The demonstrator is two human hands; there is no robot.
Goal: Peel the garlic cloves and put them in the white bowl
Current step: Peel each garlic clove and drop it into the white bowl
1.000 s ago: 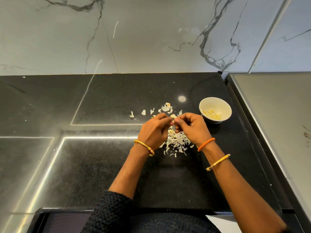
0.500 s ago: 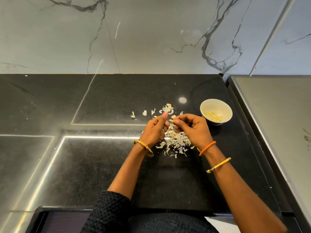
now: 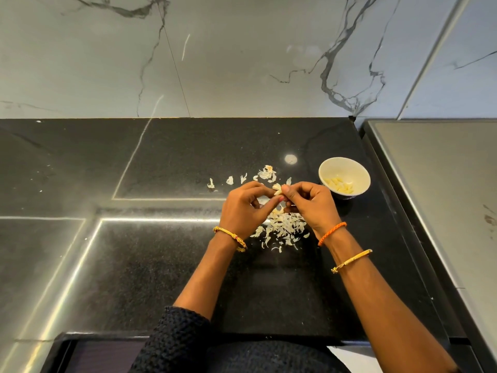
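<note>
The garlic clove [image 3: 277, 190] sits pinched between the fingertips of both hands, raised above the counter [image 3: 161, 265] just left of the white bowl [image 3: 360, 170]. The left hand [image 3: 246, 208] has its grip curled round the clove's near end, and the right hand [image 3: 313, 204] pinches it from the other side, thumb on the skin. Its long axis seems to run near to far, tip pointing away (hard to be sure, it is small). The likely slip: a smooth clove could squirt from the pinch into the peel scraps [image 3: 282, 227] below, or skin bits could ride into the bowl with the peeled cloves [image 3: 340, 185].
</note>
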